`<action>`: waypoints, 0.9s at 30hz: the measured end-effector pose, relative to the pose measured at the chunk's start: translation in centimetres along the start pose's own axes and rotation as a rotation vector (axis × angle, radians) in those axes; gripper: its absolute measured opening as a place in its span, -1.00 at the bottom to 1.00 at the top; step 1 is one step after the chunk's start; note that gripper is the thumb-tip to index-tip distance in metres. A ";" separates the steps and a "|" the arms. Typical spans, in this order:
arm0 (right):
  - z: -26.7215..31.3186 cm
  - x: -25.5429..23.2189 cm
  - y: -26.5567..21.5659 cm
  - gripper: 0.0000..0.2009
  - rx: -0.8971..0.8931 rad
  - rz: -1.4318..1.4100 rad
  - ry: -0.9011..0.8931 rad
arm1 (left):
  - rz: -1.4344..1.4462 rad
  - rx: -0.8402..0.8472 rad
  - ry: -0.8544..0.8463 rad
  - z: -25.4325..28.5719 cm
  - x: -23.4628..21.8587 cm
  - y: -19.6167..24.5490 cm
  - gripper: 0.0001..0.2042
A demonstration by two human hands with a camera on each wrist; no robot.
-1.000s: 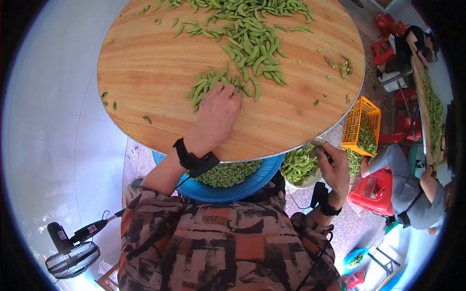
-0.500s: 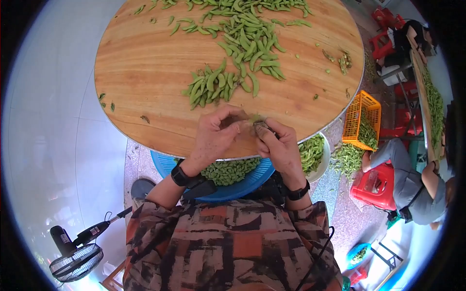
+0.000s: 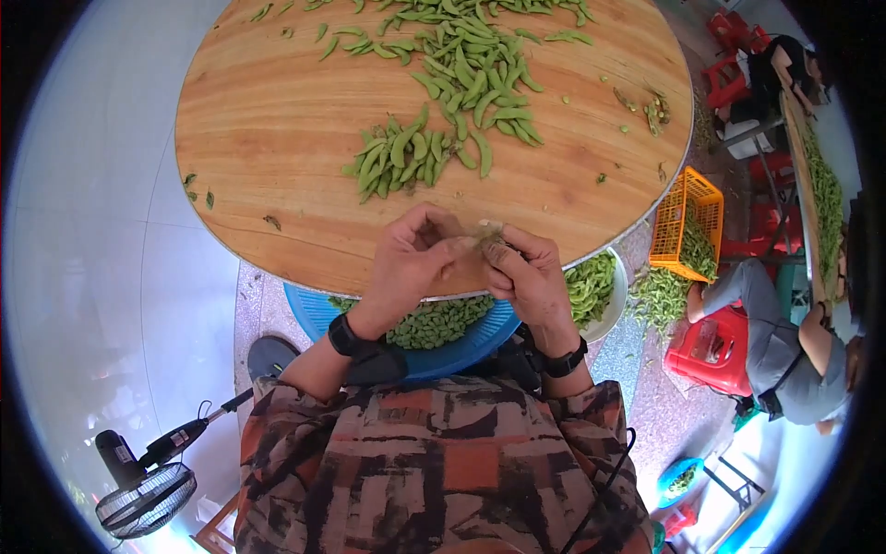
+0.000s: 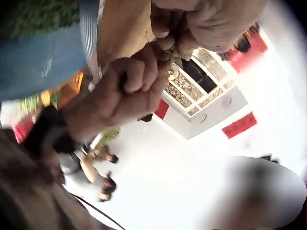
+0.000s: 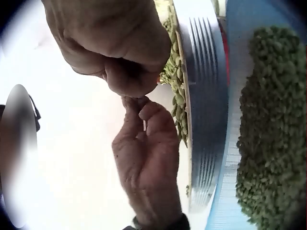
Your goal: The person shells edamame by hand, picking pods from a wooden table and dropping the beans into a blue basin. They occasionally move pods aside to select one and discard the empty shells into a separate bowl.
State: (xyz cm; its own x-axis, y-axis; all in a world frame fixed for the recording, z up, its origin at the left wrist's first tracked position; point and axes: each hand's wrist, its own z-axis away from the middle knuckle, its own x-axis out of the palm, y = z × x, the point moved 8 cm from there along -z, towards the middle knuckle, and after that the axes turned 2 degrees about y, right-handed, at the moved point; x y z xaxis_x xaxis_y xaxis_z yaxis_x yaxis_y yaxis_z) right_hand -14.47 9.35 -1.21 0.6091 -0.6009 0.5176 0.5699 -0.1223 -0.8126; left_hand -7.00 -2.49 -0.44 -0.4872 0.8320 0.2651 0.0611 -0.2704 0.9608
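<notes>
Over the near edge of the round wooden table, my left hand and right hand meet at the fingertips. Between them they pinch a small green-brown bean pod, mostly hidden by the fingers. A bit of green shows between the hands in the left wrist view too. Just beyond lies a small heap of green bean pods, with a larger spread of pods behind it. Below my hands, a blue basin holds many shelled green beans.
Beside the basin on the right stands a pale bowl of green pods or hulls. Farther right are an orange crate, pods on the floor and a seated person on a red stool. A fan stands at lower left.
My left hand has come back from the small heap, and my right hand has moved in from above the pale bowl. Both now meet at the table's near edge, around the pod.
</notes>
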 end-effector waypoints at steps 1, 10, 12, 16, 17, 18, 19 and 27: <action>0.0 0.1 0.2 -0.83 0.052 -0.109 -0.038 | 0.330 -0.188 -0.042 0.0 0.4 -1.3 -0.86; 0.6 -0.2 -0.6 -0.82 0.026 0.195 0.053 | -0.052 0.008 -0.192 -0.3 1.6 0.3 -0.74; 0.9 0.1 -0.8 -0.84 -0.017 0.286 0.082 | -0.341 0.081 -0.195 0.0 1.3 1.5 -0.71; 0.7 -0.8 -0.2 -0.92 -0.140 0.521 0.164 | -0.820 0.436 -0.187 0.8 2.2 3.5 -0.73; 0.7 -0.7 0.0 -0.92 -0.141 0.521 0.162 | -0.821 0.436 -0.185 0.9 2.2 3.7 -0.73; 0.7 -0.4 -0.3 -0.93 -0.198 0.544 0.181 | -0.815 0.382 -0.190 0.8 2.1 3.6 -0.73; 0.8 -0.1 -0.6 -0.94 -0.255 0.567 0.200 | -0.808 0.326 -0.195 0.7 2.0 3.3 -0.73; 1.2 1.4 -1.6 -0.90 -0.447 0.793 0.225 | -0.750 0.303 -0.169 0.7 1.6 2.8 -0.73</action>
State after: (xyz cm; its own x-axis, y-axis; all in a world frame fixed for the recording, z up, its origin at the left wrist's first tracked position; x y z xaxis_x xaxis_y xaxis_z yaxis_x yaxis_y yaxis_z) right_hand -13.86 9.60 1.16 0.5812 -0.7720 -0.2574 -0.2594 0.1241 -0.9578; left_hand -7.00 -1.59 2.75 -0.3561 0.8077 -0.4699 0.0154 0.5079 0.8613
